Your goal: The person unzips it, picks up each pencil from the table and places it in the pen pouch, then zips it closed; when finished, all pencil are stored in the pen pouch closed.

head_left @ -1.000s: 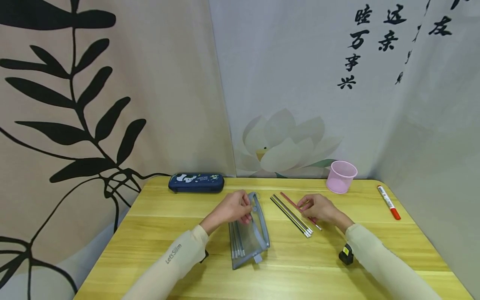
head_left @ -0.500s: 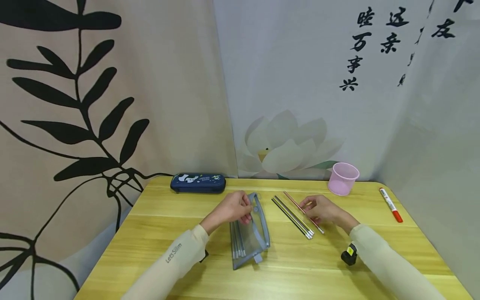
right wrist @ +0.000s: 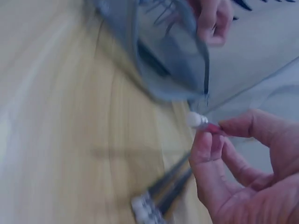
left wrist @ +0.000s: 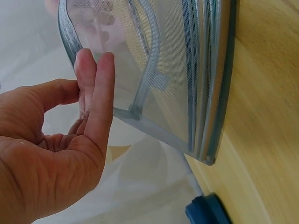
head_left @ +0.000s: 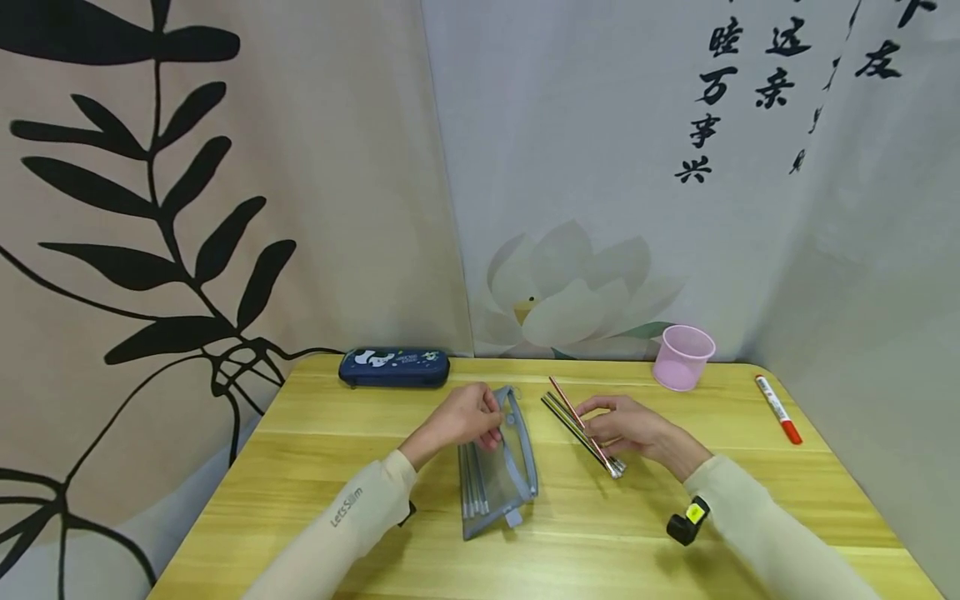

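Note:
My left hand (head_left: 468, 417) pinches the open zipper edge of a grey mesh pencil pouch (head_left: 501, 492), holding it tilted up. Several pencils (left wrist: 198, 79) lie inside along one side of the pouch, seen through the mesh. Between thumb and fingers of my right hand (head_left: 630, 429) is a red pencil (right wrist: 215, 129), its white eraser end pointing toward the pouch mouth in the right wrist view. It is raised above the table and overlaps several dark pencils (head_left: 557, 409) in the head view. Those lie side by side on the wood, with white eraser ends (right wrist: 147, 210).
A navy pencil case (head_left: 393, 367) lies at the back left of the wooden table (head_left: 450, 567). Toward the back right stands a pink cup (head_left: 684, 358), and a red-capped marker (head_left: 777, 408) rests near the right edge. A printed curtain hangs behind.
My right hand has picked the red pencil up off the table and carried it left, over the dark pencils. The left hand and pouch have stayed in place.

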The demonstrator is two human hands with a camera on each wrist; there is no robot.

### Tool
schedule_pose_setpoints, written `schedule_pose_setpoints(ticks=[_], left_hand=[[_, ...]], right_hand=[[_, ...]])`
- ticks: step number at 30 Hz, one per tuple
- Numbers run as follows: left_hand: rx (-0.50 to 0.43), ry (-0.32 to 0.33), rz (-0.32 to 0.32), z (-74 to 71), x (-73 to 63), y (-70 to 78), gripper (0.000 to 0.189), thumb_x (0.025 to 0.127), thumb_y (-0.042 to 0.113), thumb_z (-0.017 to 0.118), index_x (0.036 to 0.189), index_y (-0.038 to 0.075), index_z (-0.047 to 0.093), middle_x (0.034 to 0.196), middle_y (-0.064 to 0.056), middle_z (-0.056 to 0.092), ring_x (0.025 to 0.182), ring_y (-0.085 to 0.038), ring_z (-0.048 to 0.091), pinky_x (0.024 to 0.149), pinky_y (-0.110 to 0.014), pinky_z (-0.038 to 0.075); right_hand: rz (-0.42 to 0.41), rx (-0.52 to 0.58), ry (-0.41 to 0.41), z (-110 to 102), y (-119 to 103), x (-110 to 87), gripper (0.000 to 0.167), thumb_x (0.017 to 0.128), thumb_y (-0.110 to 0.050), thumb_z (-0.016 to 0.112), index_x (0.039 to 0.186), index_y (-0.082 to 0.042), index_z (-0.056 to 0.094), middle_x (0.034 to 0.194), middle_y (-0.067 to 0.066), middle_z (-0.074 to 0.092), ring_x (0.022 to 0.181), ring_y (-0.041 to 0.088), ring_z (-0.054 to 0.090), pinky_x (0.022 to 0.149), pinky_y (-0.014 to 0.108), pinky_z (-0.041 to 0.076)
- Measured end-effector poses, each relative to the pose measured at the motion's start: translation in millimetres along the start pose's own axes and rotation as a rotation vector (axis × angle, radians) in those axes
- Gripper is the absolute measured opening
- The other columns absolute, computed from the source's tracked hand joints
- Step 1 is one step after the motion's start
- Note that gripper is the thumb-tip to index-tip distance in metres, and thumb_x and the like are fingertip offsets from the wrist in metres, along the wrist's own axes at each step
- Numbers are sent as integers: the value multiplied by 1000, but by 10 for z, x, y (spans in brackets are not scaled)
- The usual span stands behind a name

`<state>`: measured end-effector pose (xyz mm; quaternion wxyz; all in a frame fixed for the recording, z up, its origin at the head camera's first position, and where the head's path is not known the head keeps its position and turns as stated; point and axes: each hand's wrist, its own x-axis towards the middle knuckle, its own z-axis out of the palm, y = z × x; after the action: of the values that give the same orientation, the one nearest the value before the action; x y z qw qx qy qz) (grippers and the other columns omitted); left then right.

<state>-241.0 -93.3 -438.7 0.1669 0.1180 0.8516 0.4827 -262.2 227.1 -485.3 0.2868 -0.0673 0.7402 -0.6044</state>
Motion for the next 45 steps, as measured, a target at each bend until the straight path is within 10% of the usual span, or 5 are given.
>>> schedule_pose_setpoints(ticks=[14, 45], left_hand=[[16, -9, -12, -11, 1, 12, 6, 99, 3, 62, 100, -1, 59, 75, -14, 74, 61, -23, 76, 71, -50, 69], [23, -18, 1, 60, 51, 18, 5, 101, 3, 59, 103, -1, 57, 74, -12, 76, 61, -22, 76, 72, -51, 69]], right_hand=[[77, 139, -80, 601, -113, 79, 36, 94, -3, 68, 128, 5, 60, 89, 3, 73, 76, 12, 70, 66, 30, 66], [37, -78, 1, 1068, -274, 312, 27, 89, -3, 69, 116, 2, 68, 91, 12, 75, 82, 20, 74, 67, 36, 68]])
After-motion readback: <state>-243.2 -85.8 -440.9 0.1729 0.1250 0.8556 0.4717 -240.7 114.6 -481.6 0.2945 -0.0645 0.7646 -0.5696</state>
